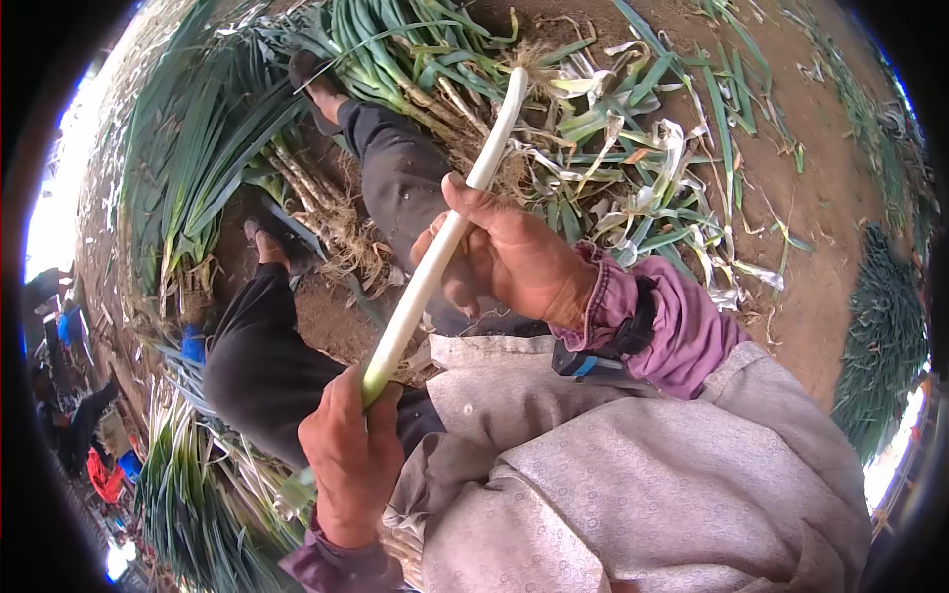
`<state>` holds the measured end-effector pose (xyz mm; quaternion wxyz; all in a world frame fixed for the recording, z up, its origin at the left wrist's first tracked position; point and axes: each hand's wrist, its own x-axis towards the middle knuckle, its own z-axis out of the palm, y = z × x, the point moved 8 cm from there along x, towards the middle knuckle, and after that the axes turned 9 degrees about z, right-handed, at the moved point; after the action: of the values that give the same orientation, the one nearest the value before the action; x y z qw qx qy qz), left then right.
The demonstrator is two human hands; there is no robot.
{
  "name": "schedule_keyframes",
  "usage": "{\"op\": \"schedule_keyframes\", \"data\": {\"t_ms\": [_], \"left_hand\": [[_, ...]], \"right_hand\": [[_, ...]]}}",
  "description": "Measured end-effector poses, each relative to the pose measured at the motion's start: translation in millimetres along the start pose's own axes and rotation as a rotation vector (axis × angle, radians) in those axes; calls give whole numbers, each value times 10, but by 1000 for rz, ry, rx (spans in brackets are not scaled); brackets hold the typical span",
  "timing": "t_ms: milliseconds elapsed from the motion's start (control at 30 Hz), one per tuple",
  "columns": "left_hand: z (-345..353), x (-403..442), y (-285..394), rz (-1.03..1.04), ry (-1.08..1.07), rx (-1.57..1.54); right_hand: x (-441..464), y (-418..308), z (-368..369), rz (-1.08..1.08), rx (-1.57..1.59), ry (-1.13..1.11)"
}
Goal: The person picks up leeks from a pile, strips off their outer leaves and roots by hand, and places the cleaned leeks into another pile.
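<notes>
A long, clean white leek stalk [415, 301] lies slantwise across the middle of the head view, with its pale green end low at the left. My left hand [341, 455] is closed round that green end. Higher up, my right hand [514, 252] grips the white shaft between thumb and fingers, its palm turned towards me. The upper white tip reaches past my right hand, over the litter on the ground. Some of my right fingers are hidden behind the stalk.
Stripped leaves [643, 188] litter the soil beyond my right hand. Untrimmed leeks [183, 168] with roots [346, 232] lie around my outstretched legs [405, 178]. Another leek bundle [188, 494] is at lower left. A green heap [880, 336] lies far right.
</notes>
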<state>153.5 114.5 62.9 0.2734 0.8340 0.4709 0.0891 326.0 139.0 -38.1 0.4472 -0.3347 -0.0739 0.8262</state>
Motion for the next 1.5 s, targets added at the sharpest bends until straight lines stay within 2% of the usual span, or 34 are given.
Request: {"op": "schedule_keyframes", "data": {"t_ms": [33, 67, 167, 300, 333, 433, 533, 567, 600, 667, 733, 833, 933, 1133, 1233, 1500], "left_hand": [[26, -20, -90, -90, -102, -115], [71, -53, -215, -187, -71, -467], [102, -34, -192, -355, -215, -815], [275, -47, -222, -473, -281, -1146], [344, -92, -274, -544, -281, -1208], [472, -82, -258, -565, -268, -1323], [518, -52, -293, -487, -256, -1343], [515, -52, -313, -498, -235, -1305], [521, -52, -314, -509, -214, -1266], [528, -44, -309, -526, -186, -1163], [523, -27, -304, -534, -171, -1033], [541, -13, -293, -505, -175, -956], [548, -16, -307, -516, -189, -936], [537, -11, -284, -531, -165, -974], [557, -12, -305, -527, -164, -918], [579, 19, -271, -487, -165, -813]], "right_hand": [[7, 11, 31, 10, 0, -4], [9, -14, 45, -12, -30, 29], [108, -72, 73, -172, -254, 11], [107, -59, 120, -279, -540, 96], [93, -15, 133, -242, -557, 112], [121, 76, 200, -220, -555, 52], [174, 140, 271, -228, -635, 6], [179, 149, 320, -225, -660, -24], [148, 125, 338, -235, -765, 56], [131, 131, 440, -344, -940, 66], [133, 155, 457, -348, -956, 55], [154, 244, 383, -193, -740, 9], [103, 249, 338, 16, -672, -6], [99, 254, 344, 15, -622, -52], [108, 235, 369, -69, -664, -36], [101, 253, 328, -5, -564, -24]]}}
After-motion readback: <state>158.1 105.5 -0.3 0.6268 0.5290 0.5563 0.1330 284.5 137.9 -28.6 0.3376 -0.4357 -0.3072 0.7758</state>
